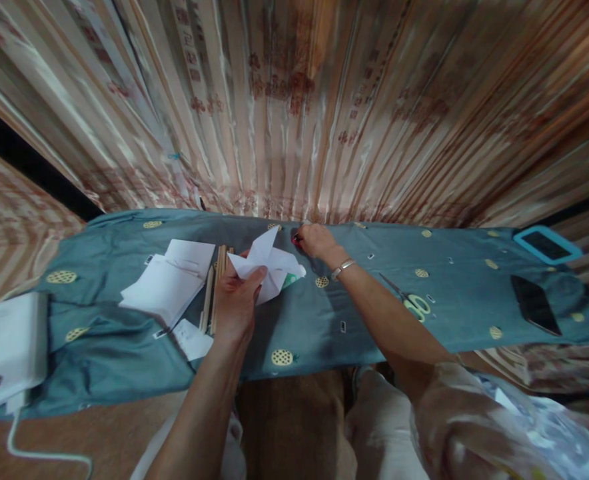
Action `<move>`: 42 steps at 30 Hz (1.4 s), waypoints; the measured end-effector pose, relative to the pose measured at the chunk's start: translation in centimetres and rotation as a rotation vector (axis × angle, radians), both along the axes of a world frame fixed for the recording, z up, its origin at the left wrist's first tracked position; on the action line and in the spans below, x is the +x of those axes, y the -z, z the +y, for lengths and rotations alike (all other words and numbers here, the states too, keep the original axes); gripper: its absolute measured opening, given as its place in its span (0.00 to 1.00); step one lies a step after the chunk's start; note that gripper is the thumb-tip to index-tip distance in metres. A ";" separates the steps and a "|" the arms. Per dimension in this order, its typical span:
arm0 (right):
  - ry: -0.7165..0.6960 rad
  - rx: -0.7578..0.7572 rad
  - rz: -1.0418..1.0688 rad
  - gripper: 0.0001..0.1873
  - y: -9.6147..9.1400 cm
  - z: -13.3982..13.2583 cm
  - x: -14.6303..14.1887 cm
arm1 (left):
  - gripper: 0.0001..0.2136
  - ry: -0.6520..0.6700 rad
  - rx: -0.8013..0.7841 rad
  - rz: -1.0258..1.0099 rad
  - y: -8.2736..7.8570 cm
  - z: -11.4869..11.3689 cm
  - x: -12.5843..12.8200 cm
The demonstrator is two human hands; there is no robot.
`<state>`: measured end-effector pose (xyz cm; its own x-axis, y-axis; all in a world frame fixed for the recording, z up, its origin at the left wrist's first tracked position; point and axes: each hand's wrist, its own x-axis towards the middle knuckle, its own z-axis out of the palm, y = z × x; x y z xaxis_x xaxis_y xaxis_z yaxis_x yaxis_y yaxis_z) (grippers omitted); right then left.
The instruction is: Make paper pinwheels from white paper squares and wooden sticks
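Observation:
My left hand (240, 293) pinches a white paper pinwheel (267, 263), its folded points standing out, with the thumb pressed on its middle. Just behind its right side a green and white piece (293, 277) shows, partly hidden by the paper. Toward the back of the table my right hand (315, 240), with a silver bracelet on its wrist, has its fingers closed at a small red and dark object (295, 239). Most of that object is covered by the fingers, so its kind is unclear.
Left of my hands lie white paper sheets (167, 287), wooden sticks (208, 300) and a paper scrap (192, 340). Scissors (415, 305), a dark phone (535, 305) and a blue-framed tablet (548, 245) are rightward. A white device (9, 347) with a cable stands left; a curtain (284, 120) hangs behind.

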<state>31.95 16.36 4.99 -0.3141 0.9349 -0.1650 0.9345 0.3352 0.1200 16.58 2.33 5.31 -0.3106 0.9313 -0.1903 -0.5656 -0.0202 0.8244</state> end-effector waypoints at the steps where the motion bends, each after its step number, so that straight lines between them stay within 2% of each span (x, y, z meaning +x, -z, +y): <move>1: 0.001 -0.001 -0.002 0.18 0.0 0.1 0.0 | 0.19 0.004 0.000 0.001 0.0 0.0 0.0; 10: -0.011 0.013 0.022 0.19 0.3 -0.2 -0.2 | 0.20 0.020 0.000 0.018 0.2 0.0 0.1; 17: 0.031 0.024 0.080 0.18 -0.1 -0.4 0.2 | 0.21 0.013 -0.003 0.038 0.3 0.1 0.1; 26: 0.091 0.107 0.366 0.15 -0.9 -1.1 2.5 | 0.18 0.001 0.025 -0.014 0.3 0.2 0.2; 30: 0.125 0.108 0.564 0.16 0.2 -4.5 4.9 | 0.18 0.003 0.021 0.004 0.2 0.1 0.5; 32: 0.161 0.033 0.932 0.13 1.3 -7.4 6.2 | 0.19 0.008 0.016 0.023 0.2 0.0 0.8; 34: 0.175 0.018 1.088 0.10 2.6 -10.6 7.5 | 0.20 0.034 0.013 0.038 0.3 -0.1 1.2; 38: 0.189 0.051 0.960 0.04 4.5 -16.0 9.4 | 0.22 0.080 0.007 0.072 0.8 -0.3 2.1; 42: 0.184 0.095 0.830 0.06 5.5 -18.3 10.3 | 0.23 0.122 -0.011 0.103 1.4 -0.6 3.2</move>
